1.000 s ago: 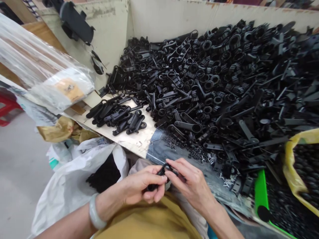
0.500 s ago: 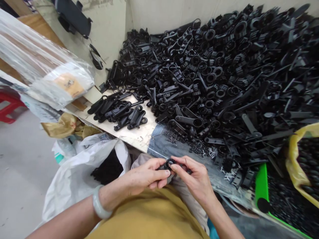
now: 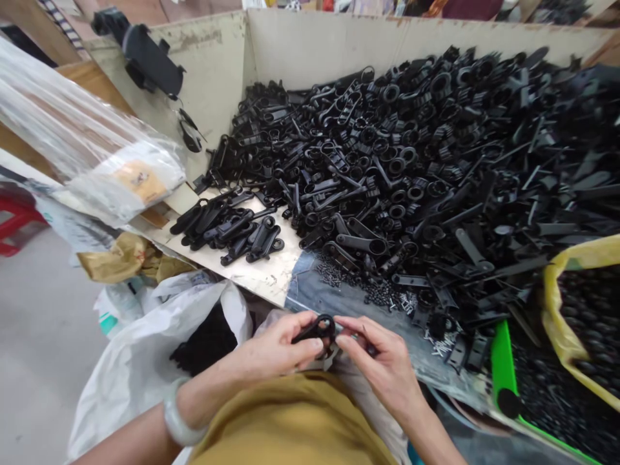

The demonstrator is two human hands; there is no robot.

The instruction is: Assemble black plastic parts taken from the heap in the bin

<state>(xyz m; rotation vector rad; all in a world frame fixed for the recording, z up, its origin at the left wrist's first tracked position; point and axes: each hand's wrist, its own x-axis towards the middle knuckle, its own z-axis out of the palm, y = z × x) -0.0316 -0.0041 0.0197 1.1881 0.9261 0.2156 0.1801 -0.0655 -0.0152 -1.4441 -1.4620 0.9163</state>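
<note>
Left hand (image 3: 278,352) pinches a black clip (image 3: 316,329) at lower centre of the frame; my right hand (image 3: 382,368) closes fingertips on its ring end. I judge I'm mid-fitting; next comes a firm, aligned press.

A pale board wall (image 3: 339,48), scuffed and rust-stained along its top edge, boxes in the far side and left corner of the counter (image 3: 264,271), whose bare light surface shows at the near left. Below the counter's left edge lies a grey concrete floor (image 3: 33,349), with part of a red stool (image 3: 14,223) at the far left and brown wooden boards (image 3: 92,81) behind a clear plastic bag. The light is even and soft, with no hard shadows.
</note>
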